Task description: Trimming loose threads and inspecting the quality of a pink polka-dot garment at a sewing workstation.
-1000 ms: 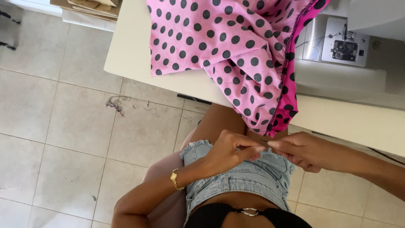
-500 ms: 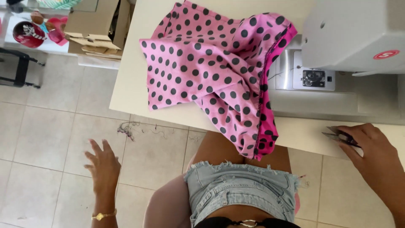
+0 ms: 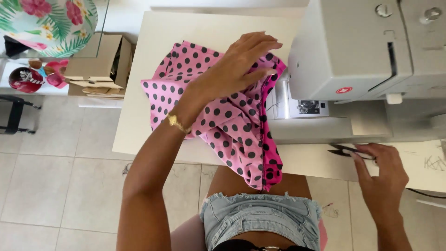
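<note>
The head view, the only one, looks straight down on a cream-coloured desk [image 3: 139, 135] with a grey-white sewing machine [image 3: 353, 51] at its right. A pink cotton cloth with black polka dots [image 3: 223, 121] lies bunched on the desk beside the machine's needle area [image 3: 306, 107], one end trailing over the front edge towards the person's lap.

The left hand [image 3: 241, 65], a gold bracelet [image 3: 176, 123] at its wrist, rests flat on the top of the cloth, fingers spread and reaching towards the machine; it presses rather than pinches. The right hand [image 3: 381, 162] lies well apart from it, on the desk in front of the machine, its fingertips touching a small pair of dark thread snips [image 3: 346, 151]. Whether the fingers have closed around the snips or merely rest on them cannot be told.

By the look of it, the step in hand is readying the cloth at the machine with the snips being handled at the side. A next move would call for both hands on the cloth, so that its dark edge lies flat and straight near the needle.

Off the desk, on the tiled floor [image 3: 55, 186], stand an open brown cardboard box [image 3: 100, 65] and a red bowl [image 3: 25, 79].
</note>
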